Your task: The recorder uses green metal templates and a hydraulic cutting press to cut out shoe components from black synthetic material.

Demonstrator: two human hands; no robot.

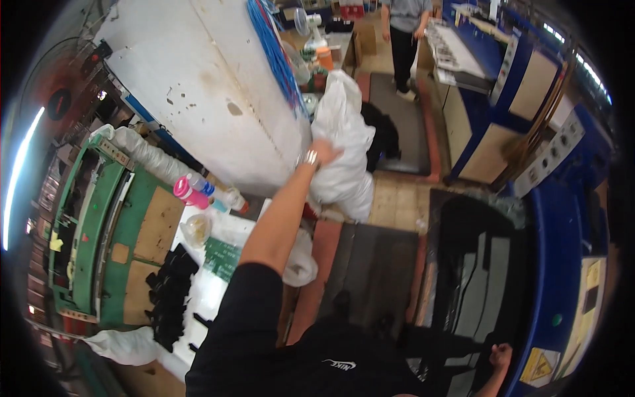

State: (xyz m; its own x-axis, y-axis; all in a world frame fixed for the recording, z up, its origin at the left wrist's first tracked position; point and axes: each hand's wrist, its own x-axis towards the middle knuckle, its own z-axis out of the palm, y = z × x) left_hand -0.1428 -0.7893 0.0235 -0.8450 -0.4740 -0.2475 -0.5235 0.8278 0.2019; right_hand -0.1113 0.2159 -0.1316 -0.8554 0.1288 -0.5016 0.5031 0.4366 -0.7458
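My left arm stretches forward, and my left hand (324,153) lies against the side of a large, bulging white sack (347,129). Its fingers are a little blurred but look stretched out on the sack; a metal watch band sits at the wrist. At the lower right my right hand (501,355) hangs near my side with its fingers curled in, and nothing shows in it. The closest thing to it is a dark machine bed (479,278) with grey strips. Behind the sack's right side lies a black heap (380,135), partly hidden.
On the left, a white table (208,301) bears black pieces (170,291), a pink bottle (190,192) and a green sheet (221,258). A white cabinet (205,99) stands beyond. Blue machines (562,218) line the right. Another person (405,40) stands at the far end.
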